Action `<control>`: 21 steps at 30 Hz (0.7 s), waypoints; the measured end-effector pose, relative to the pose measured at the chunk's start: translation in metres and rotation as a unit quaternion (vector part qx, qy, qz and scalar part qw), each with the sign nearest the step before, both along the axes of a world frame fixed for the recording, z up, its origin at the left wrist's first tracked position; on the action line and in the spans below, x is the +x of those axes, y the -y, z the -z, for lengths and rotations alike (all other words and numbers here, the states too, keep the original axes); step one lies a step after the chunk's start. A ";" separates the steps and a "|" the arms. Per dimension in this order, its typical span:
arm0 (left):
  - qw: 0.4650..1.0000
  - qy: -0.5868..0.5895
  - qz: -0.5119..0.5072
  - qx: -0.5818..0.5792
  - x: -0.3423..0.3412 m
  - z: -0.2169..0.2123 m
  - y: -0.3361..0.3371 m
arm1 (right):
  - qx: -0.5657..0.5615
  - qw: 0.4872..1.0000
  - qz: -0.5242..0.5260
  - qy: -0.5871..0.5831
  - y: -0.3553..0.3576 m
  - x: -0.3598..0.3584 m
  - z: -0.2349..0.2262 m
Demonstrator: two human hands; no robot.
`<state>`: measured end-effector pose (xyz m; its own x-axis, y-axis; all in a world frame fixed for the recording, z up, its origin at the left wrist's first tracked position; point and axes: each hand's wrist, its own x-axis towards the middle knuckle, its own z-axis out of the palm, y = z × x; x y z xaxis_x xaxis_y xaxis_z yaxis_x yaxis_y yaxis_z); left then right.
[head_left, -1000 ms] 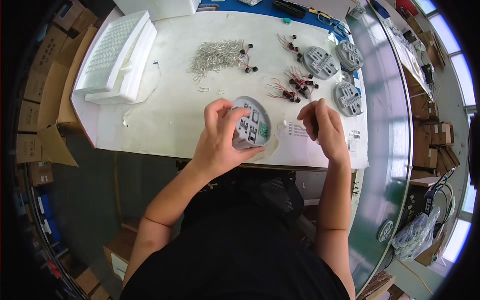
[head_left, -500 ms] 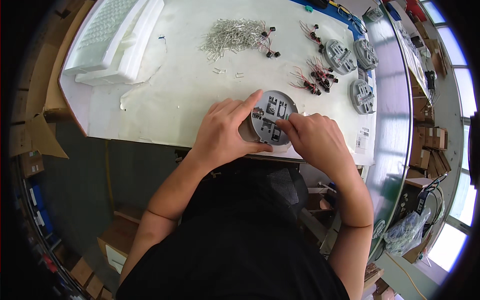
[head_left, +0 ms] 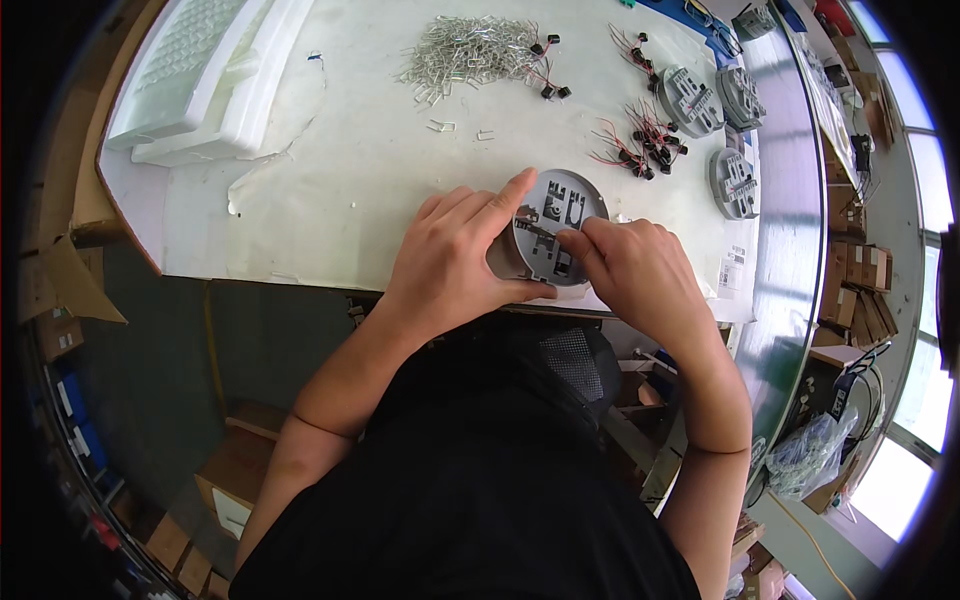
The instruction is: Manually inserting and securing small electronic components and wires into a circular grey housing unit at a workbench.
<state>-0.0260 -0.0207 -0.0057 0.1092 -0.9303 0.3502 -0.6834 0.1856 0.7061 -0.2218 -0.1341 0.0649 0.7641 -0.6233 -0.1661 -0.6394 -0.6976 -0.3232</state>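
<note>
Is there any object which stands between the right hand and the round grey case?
Nothing visible does: the right hand is at the face of the round grey case, which the left hand holds. Whether the right one grips something small is unclear. The metal clips and wired black parts lie farther off.

The person wears a plain black top (head_left: pixel 450 490), dull in finish, filling the space below the near edge of the bench (head_left: pixel 330 220). The left hand (head_left: pixel 445 245), right hand (head_left: pixel 645 270), left forearm (head_left: pixel 365 355) and right forearm (head_left: pixel 705 370) are bare, with a thin crease across each elbow.
</note>
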 end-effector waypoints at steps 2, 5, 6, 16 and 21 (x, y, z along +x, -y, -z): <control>1.000 0.004 -0.003 0.000 0.000 0.000 0.000 | -0.003 1.000 -0.004 0.012 0.001 -0.001 0.001; 1.000 0.004 0.000 0.001 0.000 -0.002 -0.001 | 0.005 1.000 -0.001 0.006 0.000 0.000 0.000; 1.000 0.004 0.001 0.001 -0.001 -0.002 -0.001 | 0.009 1.000 0.001 0.003 0.000 0.000 0.000; 1.000 0.013 0.001 -0.011 -0.001 0.000 0.001 | 0.150 0.987 0.032 -0.045 0.013 0.013 -0.015; 1.000 0.011 0.002 -0.016 0.000 0.001 0.001 | 0.191 0.980 0.035 -0.041 0.016 0.014 -0.013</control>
